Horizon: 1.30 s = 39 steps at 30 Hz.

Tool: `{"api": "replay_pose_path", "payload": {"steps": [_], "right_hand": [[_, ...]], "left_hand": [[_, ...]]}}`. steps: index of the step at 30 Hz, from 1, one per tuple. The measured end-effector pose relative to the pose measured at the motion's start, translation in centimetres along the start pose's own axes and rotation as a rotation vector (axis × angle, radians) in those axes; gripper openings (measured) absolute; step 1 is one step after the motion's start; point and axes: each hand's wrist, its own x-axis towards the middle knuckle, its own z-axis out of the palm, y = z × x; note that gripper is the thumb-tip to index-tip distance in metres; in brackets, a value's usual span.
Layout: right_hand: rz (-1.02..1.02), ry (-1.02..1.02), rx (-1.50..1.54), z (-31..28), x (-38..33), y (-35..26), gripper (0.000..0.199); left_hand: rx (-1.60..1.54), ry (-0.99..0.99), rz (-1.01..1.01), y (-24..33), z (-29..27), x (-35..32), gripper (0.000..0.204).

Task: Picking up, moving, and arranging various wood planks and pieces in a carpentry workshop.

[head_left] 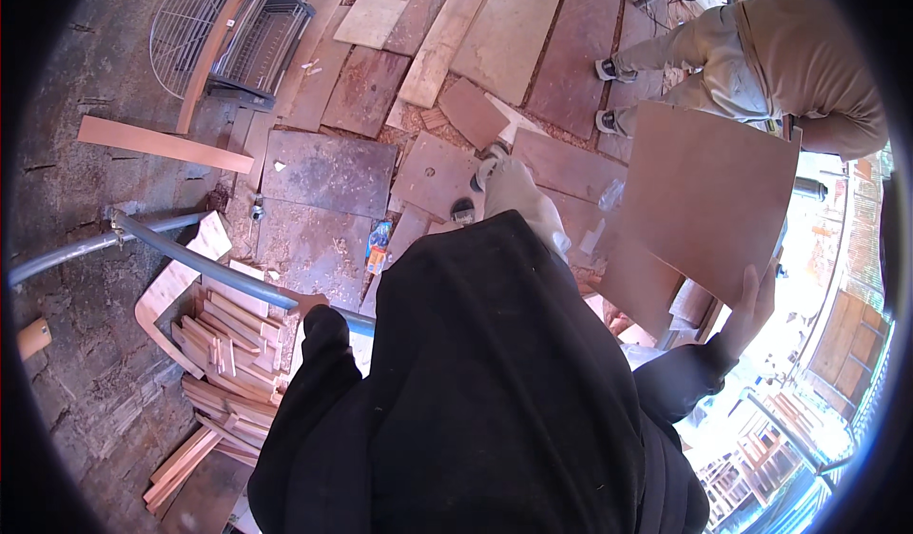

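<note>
My right hand [749, 308] grips the lower right edge of a flat brown wooden board [713, 201], its fingers lying along that edge. The board is held up at my right side and partly covers another brown panel [632, 282] behind it. On my left, my left hand [312, 303] shows only in small part beyond the black sleeve. It overlaps a blue-grey pipe [209, 266]; whether it touches the pipe I cannot tell, as its fingers are mostly hidden.
Boards and sheets [328, 173] cover the floor ahead, with wood shavings between them. Stacked wood strips [228, 344] lie at left, below a wire rack [257, 49] and a long plank [214, 54]. Another person [761, 58] stands at far right. A colourful package [378, 246] lies near my feet.
</note>
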Motion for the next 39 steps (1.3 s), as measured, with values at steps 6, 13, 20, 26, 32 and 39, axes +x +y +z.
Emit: {"api": "replay_pose_path", "payload": {"steps": [6, 13, 20, 26, 32, 39], "right_hand": [[-0.020, -0.002, 0.092, 0.0, 0.1, 0.5, 0.037], [0.009, -0.092, 0.136, 1.5, 0.7, 0.4, 0.036], [0.011, -0.128, 0.097, 2.1, 1.1, -1.2, 0.037], [0.031, -0.159, 0.123, 1.5, -0.2, -1.2, 0.035], [0.026, -0.195, 0.103, 1.8, -1.0, -1.3, 0.037], [0.090, -0.172, 0.077, 2.0, -2.4, -1.2, 0.039]], "left_hand": [[-0.071, -0.147, -0.067, 1.3, -3.0, -1.7, 0.101], [0.056, -0.047, -0.036, 0.6, -1.2, -0.5, 0.104], [0.137, -0.167, 0.073, -0.3, -0.5, 0.4, 0.090], [-0.032, -0.121, 0.024, 0.5, -2.6, -1.3, 0.103], [-0.025, -0.099, 0.053, 1.5, -4.5, -2.9, 0.099], [0.002, -0.027, -0.027, 1.6, -3.3, -2.7, 0.103]]}}
